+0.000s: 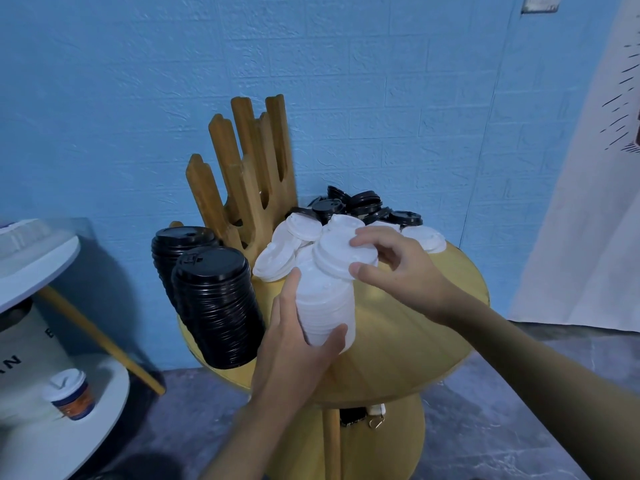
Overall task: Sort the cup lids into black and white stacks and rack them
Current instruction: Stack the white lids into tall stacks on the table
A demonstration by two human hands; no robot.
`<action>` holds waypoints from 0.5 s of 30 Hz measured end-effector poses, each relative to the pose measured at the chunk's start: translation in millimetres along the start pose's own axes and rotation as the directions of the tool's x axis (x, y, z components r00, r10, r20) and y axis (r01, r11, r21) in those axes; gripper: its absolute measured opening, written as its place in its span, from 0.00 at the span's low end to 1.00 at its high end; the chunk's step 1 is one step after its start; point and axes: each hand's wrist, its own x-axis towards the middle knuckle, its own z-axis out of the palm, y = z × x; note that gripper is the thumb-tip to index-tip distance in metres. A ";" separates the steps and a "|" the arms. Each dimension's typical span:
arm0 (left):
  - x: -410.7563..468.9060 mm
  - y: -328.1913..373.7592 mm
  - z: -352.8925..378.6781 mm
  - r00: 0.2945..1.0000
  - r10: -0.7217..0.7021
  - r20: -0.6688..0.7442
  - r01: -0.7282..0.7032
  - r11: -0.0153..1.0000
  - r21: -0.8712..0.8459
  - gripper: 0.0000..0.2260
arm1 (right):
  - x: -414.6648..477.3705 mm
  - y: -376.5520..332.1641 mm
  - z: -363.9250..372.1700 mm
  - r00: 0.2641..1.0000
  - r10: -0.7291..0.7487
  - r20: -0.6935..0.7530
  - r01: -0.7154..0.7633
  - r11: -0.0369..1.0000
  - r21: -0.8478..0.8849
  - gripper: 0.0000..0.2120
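Gripping the white stack low is the left hand, while the right hand pinches its top lid

The near lid stack is plain white, like the loose lids behind it. Two tall stacks and a far heap of lids are glossy black. The rack is honey-brown wood, and the tabletop is pale yellow with faint grain. The wall is blue with a brick pattern, and the floor is mottled grey.

Blue brick-textured wall; grey floor.
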 end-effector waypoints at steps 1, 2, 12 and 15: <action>-0.4 0.9 -0.5 1.000 -0.008 -0.003 0.008 1.000 -0.001 0.45 | 0.1 -3.4 2.8 0.998 0.005 0.057 -0.004 1.000 -0.009 0.13; -0.5 1.7 -0.9 1.000 -0.013 -0.008 0.013 1.000 -0.003 0.46 | 0.4 -5.1 5.7 0.994 0.013 0.108 -0.010 1.000 -0.028 0.13; -2.7 2.8 -2.3 1.000 0.029 -0.010 -0.030 0.999 -0.020 0.46 | 7.0 -14.8 15.5 0.943 0.020 0.333 0.053 0.977 -0.208 0.12; -2.3 1.7 -0.7 0.999 0.051 -0.005 -0.051 0.999 0.010 0.46 | 7.7 -15.6 14.7 0.933 0.018 0.359 0.079 0.964 -0.252 0.13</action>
